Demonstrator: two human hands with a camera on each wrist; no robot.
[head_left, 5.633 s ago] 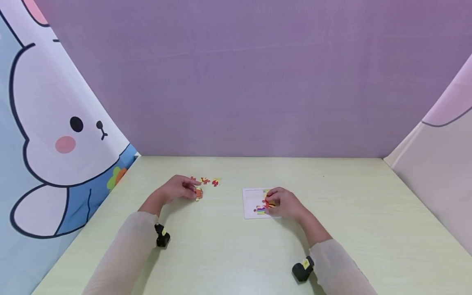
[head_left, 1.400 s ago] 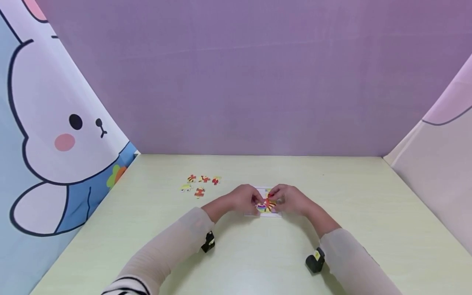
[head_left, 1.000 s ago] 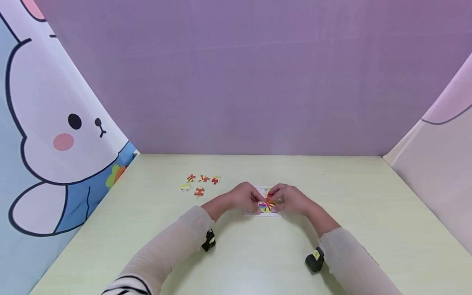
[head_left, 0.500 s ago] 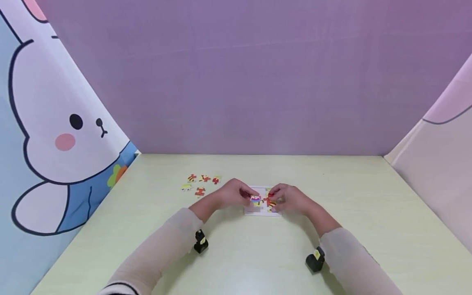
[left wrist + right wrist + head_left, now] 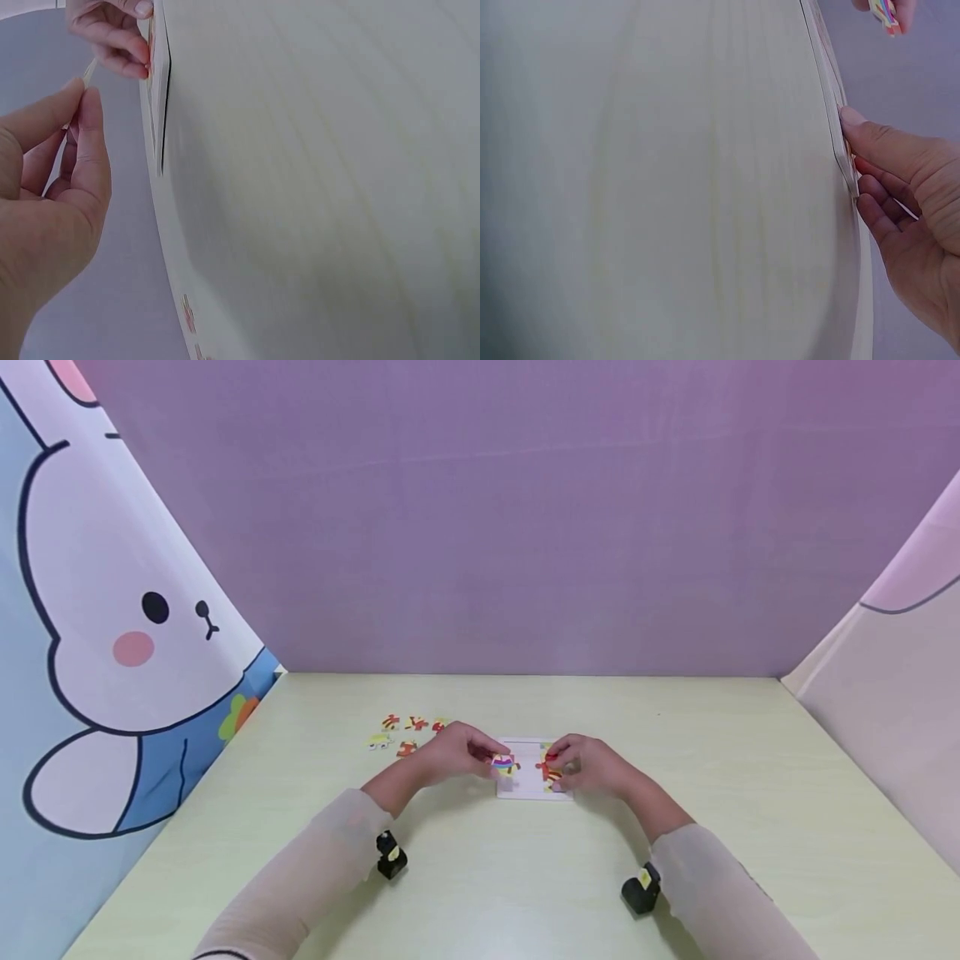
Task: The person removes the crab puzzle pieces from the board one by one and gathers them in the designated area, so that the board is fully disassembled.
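Note:
A white puzzle board (image 5: 523,788) lies on the table in the head view. My left hand (image 5: 459,752) pinches a rainbow-striped jigsaw piece (image 5: 504,764) between thumb and fingertips, raised over the board's left side. The left wrist view shows that piece (image 5: 90,72) edge-on. Red-and-yellow jigsaw pieces (image 5: 546,768) sit along the board's right side, partly hidden by my right hand (image 5: 591,767). In the right wrist view, the right hand's thumb (image 5: 853,118) rests on the board, with the fingers curled at its edge.
Several loose jigsaw pieces (image 5: 390,722) lie on the table (image 5: 465,877) left of the board, some partly covered by my left hand. A purple backdrop (image 5: 525,527) rises behind the table. Black wrist cameras (image 5: 640,890) hang below both sleeves.
My left hand first leaves an orange piece among the loose ones, then takes the rainbow piece from the board and draws it up and left. My right hand stays at the board.

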